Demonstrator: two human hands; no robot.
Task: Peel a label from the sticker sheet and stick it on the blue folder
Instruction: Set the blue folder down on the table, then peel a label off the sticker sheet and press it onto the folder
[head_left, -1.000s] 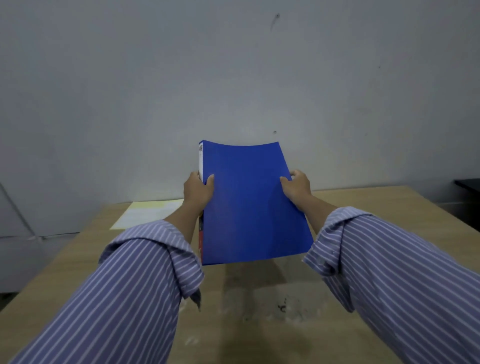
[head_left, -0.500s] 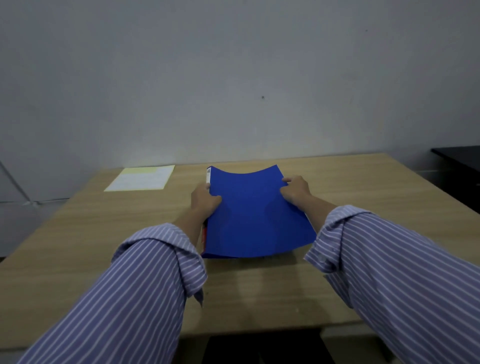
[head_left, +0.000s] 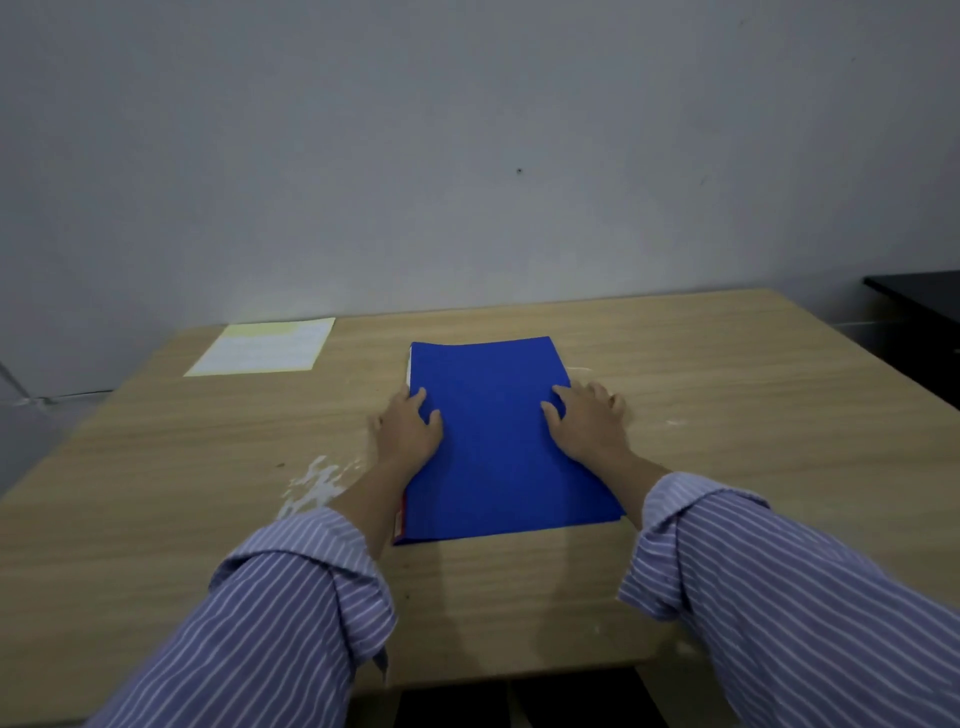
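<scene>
Head view: the blue folder (head_left: 498, 441) lies flat and closed on the wooden table (head_left: 727, 415), near its middle, with the spine along the left edge, where a white strip shows at the far corner and a red strip at the near corner. What the folder holds inside cannot be seen.

The left hand (head_left: 408, 428) rests palm down on the folder's left edge, about halfway along it. Its fingers are loosely spread, the thumb and forefinger lying on the blue cover and the outer fingers over the spine toward the table. It pinches nothing.

The right hand (head_left: 582, 418) rests palm down on the right edge at about the same height. Its fingers are spread too, the thumb on the cover and the outer fingertips reaching past the edge onto the wood. It also grips nothing; both hands simply lie flat on the cover.

Both arms wear blue striped sleeves (head_left: 291, 597) rolled back above the wrists.

The sticker sheet (head_left: 262, 346), pale yellow with a lighter block across its middle, lies flat at the table's far left corner, well apart from the folder and from both hands.

A whitish scuff (head_left: 317, 483) marks the tabletop just left of the left forearm.
</scene>
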